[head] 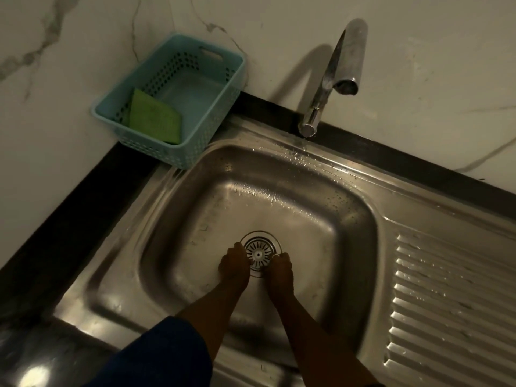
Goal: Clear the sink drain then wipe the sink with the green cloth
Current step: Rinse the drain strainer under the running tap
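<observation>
A round metal drain strainer (259, 252) sits in the bottom of the steel sink (212, 208). My left hand (234, 266) is at the strainer's left edge and my right hand (279, 268) at its right edge, fingers curled against the rim. Whether they grip it is hard to tell in the dim light. The green cloth (155, 117) lies folded in a light blue basket (195, 152) on the counter at the sink's back left corner.
A chrome tap (332, 76) rises from the back rim, its spout above the sink's far right side. A ribbed draining board (452, 303) lies to the right. Water drops cover the back rim. White marble walls stand behind and to the left.
</observation>
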